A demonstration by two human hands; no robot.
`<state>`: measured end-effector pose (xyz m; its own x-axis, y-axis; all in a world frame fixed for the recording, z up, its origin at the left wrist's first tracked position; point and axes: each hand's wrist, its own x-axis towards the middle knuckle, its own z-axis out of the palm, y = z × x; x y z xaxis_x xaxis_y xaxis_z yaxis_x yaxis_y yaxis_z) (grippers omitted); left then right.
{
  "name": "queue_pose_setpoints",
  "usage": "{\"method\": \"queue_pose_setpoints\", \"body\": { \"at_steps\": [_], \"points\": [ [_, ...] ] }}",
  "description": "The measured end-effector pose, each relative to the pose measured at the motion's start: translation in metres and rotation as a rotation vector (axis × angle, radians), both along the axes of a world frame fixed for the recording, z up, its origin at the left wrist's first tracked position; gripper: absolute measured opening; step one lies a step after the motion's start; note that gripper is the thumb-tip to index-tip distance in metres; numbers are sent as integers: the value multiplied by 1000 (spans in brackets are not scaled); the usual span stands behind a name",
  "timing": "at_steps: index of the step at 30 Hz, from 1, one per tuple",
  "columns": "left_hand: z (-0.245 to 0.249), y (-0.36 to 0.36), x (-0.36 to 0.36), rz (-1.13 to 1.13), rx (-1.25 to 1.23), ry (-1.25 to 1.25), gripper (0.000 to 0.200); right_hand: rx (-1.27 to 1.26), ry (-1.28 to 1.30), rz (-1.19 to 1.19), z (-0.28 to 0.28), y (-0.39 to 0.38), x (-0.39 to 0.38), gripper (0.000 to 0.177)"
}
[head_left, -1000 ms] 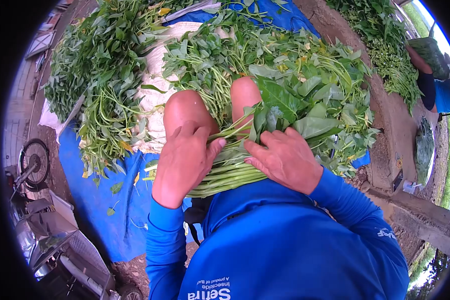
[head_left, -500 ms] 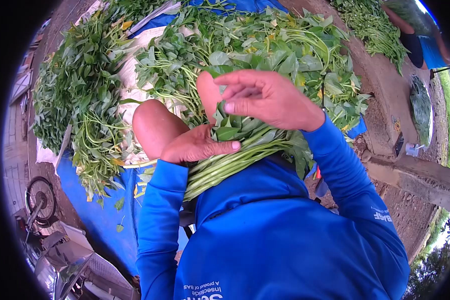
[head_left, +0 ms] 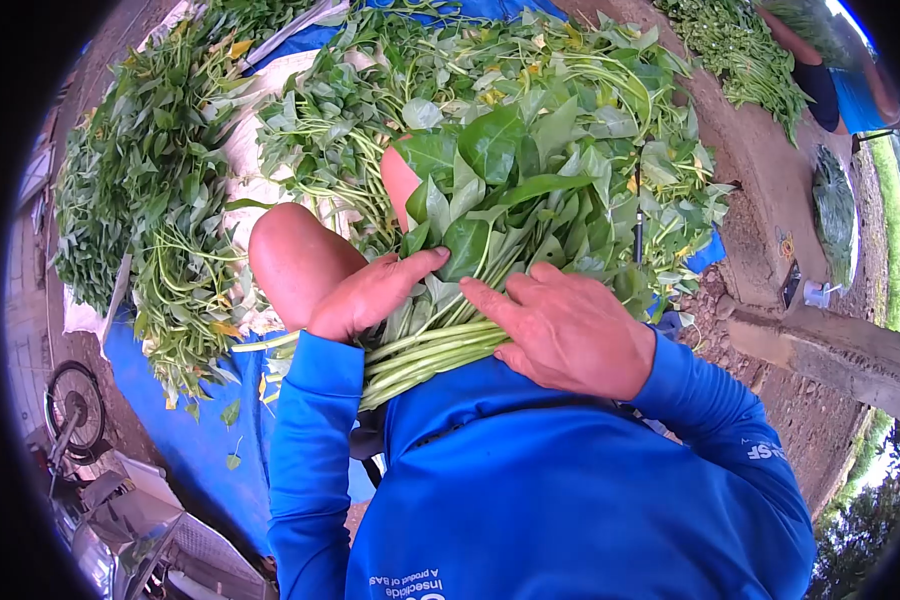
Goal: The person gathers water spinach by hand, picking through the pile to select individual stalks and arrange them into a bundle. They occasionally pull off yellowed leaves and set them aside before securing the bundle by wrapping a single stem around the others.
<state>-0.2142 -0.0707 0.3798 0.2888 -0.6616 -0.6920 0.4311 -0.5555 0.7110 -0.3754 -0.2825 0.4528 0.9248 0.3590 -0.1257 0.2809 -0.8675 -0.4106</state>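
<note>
A bunch of leafy greens that looks like water spinach point(head_left: 435, 355) lies across my lap, its pale stems to the left and its broad leaves spread up and to the right. My left hand point(head_left: 380, 295) holds the bunch near the stems, thumb on top among the leaves and its other fingers hidden underneath. My right hand point(head_left: 575, 330) closes over the stems from the right, index finger stretched towards the left thumb. The thumb of that hand presses near the lower stems.
Loose greens point(head_left: 350, 110) cover a pale sheet in front of my knees. A thick heap of greens point(head_left: 150, 150) lies at left, over a blue tarp point(head_left: 190, 400). Another person's arm point(head_left: 790, 40) shows at upper right. A wheel point(head_left: 75, 410) stands at far left, a concrete beam point(head_left: 830, 355) at right.
My right hand has come down from above the leaves onto the bunch. The left thumb has shifted up, and the leaves now show more fully.
</note>
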Motion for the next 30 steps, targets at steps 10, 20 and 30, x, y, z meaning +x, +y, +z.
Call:
{"method": "queue_pose_setpoints", "body": {
  "at_steps": [10, 20, 30],
  "points": [
    [3, -3, 11, -91, 48, 8, 60, -161, -50, -29, 3, -9, 9, 64],
    [-14, -3, 2, 109, -25, 271, 58, 707, 837, -474, -54, -106, 39, 54],
    [-11, -6, 6, 103, -17, 382, 51, 519, -31, 90, 36, -36, 10, 37]
  ]
}}
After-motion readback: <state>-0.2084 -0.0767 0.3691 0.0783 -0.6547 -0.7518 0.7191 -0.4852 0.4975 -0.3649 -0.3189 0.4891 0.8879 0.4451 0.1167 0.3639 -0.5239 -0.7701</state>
